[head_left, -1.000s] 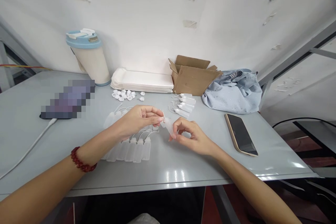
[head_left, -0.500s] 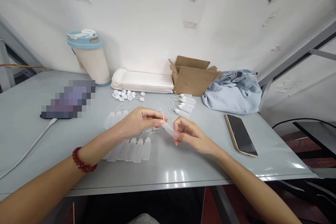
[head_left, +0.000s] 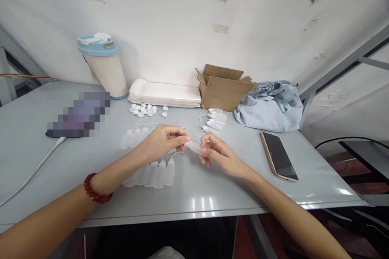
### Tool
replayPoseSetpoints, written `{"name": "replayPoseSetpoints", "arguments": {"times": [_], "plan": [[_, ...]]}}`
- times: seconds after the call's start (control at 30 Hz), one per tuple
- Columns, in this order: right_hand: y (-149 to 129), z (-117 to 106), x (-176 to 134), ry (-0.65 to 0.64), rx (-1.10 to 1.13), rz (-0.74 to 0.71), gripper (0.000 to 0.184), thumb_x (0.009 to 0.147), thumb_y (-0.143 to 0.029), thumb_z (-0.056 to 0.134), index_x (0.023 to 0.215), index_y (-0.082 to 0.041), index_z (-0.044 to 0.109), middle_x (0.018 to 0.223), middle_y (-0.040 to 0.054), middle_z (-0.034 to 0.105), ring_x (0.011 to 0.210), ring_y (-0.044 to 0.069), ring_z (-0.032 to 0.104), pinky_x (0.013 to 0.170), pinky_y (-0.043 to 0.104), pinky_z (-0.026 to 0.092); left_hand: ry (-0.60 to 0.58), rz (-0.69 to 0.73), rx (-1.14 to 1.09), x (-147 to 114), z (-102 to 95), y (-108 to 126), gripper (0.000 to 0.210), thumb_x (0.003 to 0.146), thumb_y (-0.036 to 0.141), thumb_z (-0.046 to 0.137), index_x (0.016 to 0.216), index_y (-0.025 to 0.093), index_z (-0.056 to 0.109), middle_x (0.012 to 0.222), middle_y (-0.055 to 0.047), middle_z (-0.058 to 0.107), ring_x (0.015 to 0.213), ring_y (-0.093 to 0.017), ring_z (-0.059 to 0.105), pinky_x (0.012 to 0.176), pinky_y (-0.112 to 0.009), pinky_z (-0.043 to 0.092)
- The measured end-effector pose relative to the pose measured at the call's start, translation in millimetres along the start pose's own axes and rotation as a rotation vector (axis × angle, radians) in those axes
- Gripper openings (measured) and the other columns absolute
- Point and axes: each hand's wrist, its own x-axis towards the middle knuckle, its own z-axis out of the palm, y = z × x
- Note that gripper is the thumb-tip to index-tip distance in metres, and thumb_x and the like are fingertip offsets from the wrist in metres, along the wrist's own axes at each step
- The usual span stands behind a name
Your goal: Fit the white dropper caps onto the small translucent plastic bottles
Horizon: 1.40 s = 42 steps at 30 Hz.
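Note:
Between my hands, above the table, is a small translucent squeeze bottle (head_left: 195, 147), tilted with its neck toward the left. My left hand (head_left: 165, 139) pinches it at the neck end, where a thin white tube shows. Fingers of my right hand (head_left: 220, 153) grip the bottle's base. Under and beside my left forearm lie two rows of similar bottles, a front row (head_left: 158, 175) and a back row (head_left: 135, 137), partly covered by my arm. Another group of bottles with thin tubes (head_left: 214, 120) lies beyond my right hand. Small white caps (head_left: 142, 109) are heaped behind.
A stack of white packets (head_left: 170, 94), an open cardboard box (head_left: 225, 91) and a blue cloth (head_left: 270, 107) line the wall. On the left stand a lidded cup (head_left: 107, 68) and a blurred device (head_left: 80, 115) with a cable. A phone (head_left: 278, 156) lies at right.
The held bottle has turned closer to level, and its neck has shifted slightly left with my left hand. My right hand stays on its base.

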Motion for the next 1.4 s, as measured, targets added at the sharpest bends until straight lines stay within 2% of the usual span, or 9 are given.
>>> {"name": "replayPoseSetpoints", "arguments": {"times": [0.17, 0.27, 0.4, 0.67, 0.73, 0.83, 0.93, 1.13, 1.4], "plan": [[3.0, -1.1, 3.1, -0.031, 0.293, 0.070, 0.012, 0.092, -0.030, 0.049, 0.088, -0.022, 0.041, 0.068, -0.0028, 0.055, 0.055, 0.009, 0.047, 0.053, 0.023, 0.041, 0.049, 0.102, -0.095, -0.3, 2.4, -2.2, 0.020, 0.075, 0.036, 0.069, 0.078, 0.017, 0.066, 0.067, 0.002, 0.064, 0.066, -0.012, 0.060, 0.068, -0.024, 0.050], [2.4, -2.1, 4.7, -0.051, 0.482, 0.129, 0.014, 0.089, -0.030, 0.053, 0.088, -0.022, 0.041, 0.066, -0.0031, 0.055, 0.049, 0.008, 0.043, 0.049, 0.022, 0.040, 0.063, 0.178, -0.133, -0.8, 2.6, -3.0, 0.018, 0.073, 0.034, 0.072, 0.079, 0.017, 0.067, 0.081, 0.000, 0.068, 0.077, -0.014, 0.062, 0.072, -0.024, 0.050], [-0.6, -2.8, 5.9, -0.063, 0.572, 0.164, 0.015, 0.088, -0.030, 0.055, 0.087, -0.022, 0.042, 0.062, -0.0039, 0.053, 0.046, 0.007, 0.039, 0.048, 0.021, 0.038, 0.047, 0.206, -0.160, -1.6, 2.2, -3.1, 0.018, 0.071, 0.032, 0.074, 0.081, 0.018, 0.068, 0.092, -0.002, 0.069, 0.086, -0.015, 0.062, 0.076, -0.023, 0.049], [-0.1, -3.3, 5.2, -0.079, 0.537, 0.146, 0.015, 0.089, -0.031, 0.054, 0.089, -0.023, 0.042, 0.063, -0.0037, 0.054, 0.049, 0.007, 0.041, 0.050, 0.021, 0.038, -0.065, 0.039, -0.103, 0.7, 1.0, -2.6, 0.024, 0.082, 0.038, 0.061, 0.073, 0.017, 0.067, 0.068, 0.000, 0.065, 0.066, -0.012, 0.061, 0.067, -0.024, 0.048], [-0.8, -3.1, 4.9, -0.083, 0.527, 0.150, 0.014, 0.090, -0.030, 0.053, 0.089, -0.023, 0.042, 0.063, -0.0038, 0.054, 0.048, 0.007, 0.042, 0.050, 0.021, 0.038, -0.100, 0.032, -0.064, 0.5, -0.8, -0.8, 0.025, 0.082, 0.037, 0.061, 0.070, 0.017, 0.066, 0.067, 0.000, 0.065, 0.063, -0.012, 0.060, 0.064, -0.024, 0.047], [-3.2, -2.7, 4.5, -0.089, 0.533, 0.167, 0.012, 0.091, -0.029, 0.051, 0.088, -0.022, 0.042, 0.061, -0.0041, 0.053, 0.047, 0.007, 0.042, 0.050, 0.021, 0.038, -0.131, 0.075, -0.006, -1.5, -3.8, 2.6, 0.020, 0.083, 0.037, 0.061, 0.079, 0.018, 0.067, 0.068, 0.001, 0.064, 0.064, -0.012, 0.059, 0.059, -0.022, 0.043], [-5.9, -2.5, 4.2, -0.073, 0.568, 0.183, 0.012, 0.091, -0.029, 0.051, 0.088, -0.023, 0.041, 0.059, -0.0049, 0.051, 0.045, 0.006, 0.039, 0.049, 0.020, 0.037, -0.119, 0.102, 0.012, -4.2, -4.3, 4.7, 0.019, 0.082, 0.037, 0.061, 0.088, 0.020, 0.068, 0.069, 0.002, 0.064, 0.065, -0.011, 0.059, 0.056, -0.020, 0.041], [-4.1, -3.8, 4.9, -0.056, 0.544, 0.190, 0.018, 0.091, -0.035, 0.052, 0.086, -0.022, 0.040, 0.057, -0.0063, 0.049, 0.043, 0.006, 0.036, 0.048, 0.021, 0.036, -0.073, 0.110, 0.065, -7.3, 0.8, 5.3, 0.022, 0.081, 0.040, 0.060, 0.082, 0.019, 0.066, 0.066, 0.002, 0.063, 0.060, -0.011, 0.057, 0.052, -0.020, 0.041], [3.0, -2.0, 5.6, 0.032, 0.190, 0.044, 0.028, 0.084, -0.041, 0.062, 0.095, -0.022, 0.044, 0.063, -0.0060, 0.053, 0.052, 0.008, 0.046, 0.054, 0.022, 0.039, -0.029, 0.066, 0.085, -6.2, 4.6, 3.1, 0.027, 0.080, 0.042, 0.059, 0.071, 0.017, 0.062, 0.060, 0.001, 0.059, 0.056, -0.012, 0.054, 0.045, -0.019, 0.037]]}}
